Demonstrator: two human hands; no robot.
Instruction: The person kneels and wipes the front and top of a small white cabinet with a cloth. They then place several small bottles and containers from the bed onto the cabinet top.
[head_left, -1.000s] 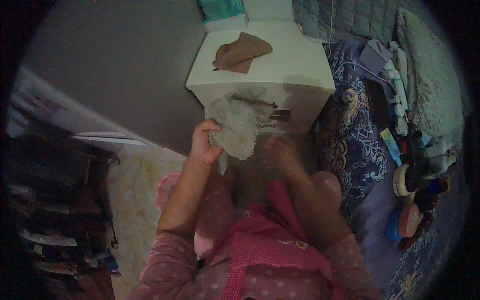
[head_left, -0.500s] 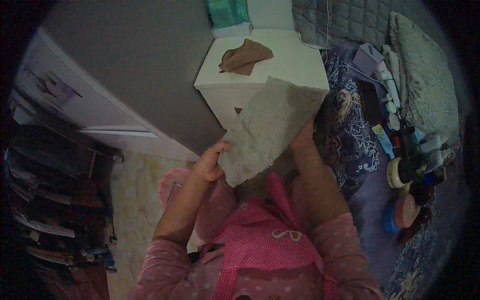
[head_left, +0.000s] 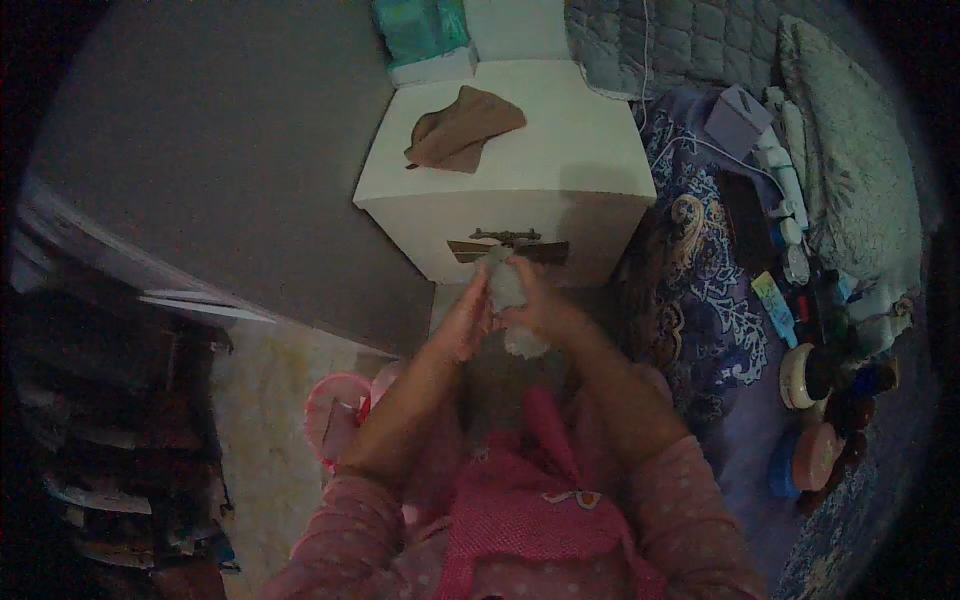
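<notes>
A pale grey-green cloth [head_left: 507, 288] is bunched between my two hands, in front of the cabinet's drawer. My left hand [head_left: 467, 318] presses on it from the left, and my right hand [head_left: 540, 305] closes round it from the right. A loose end of the cloth hangs below my right fingers. Just beyond my hands is the white bedside cabinet [head_left: 560, 115], with a dark ornate handle on its front. On its top lies a crumpled brown cloth [head_left: 466, 128].
To the right, a bed with a patterned purple cover [head_left: 720, 400] bears a dark phone-like slab [head_left: 745, 220], several jars and tubes, and a grey pillow [head_left: 850, 170]. A teal package [head_left: 420, 30] stands behind the cabinet top. Dark hanging or stacked clothes [head_left: 110, 430] fill the left.
The grey-green cloth was spread out between my hands and is now gathered into a small bunch. Both hands have come together, uncovering the cabinet's drawer front and handle.
</notes>
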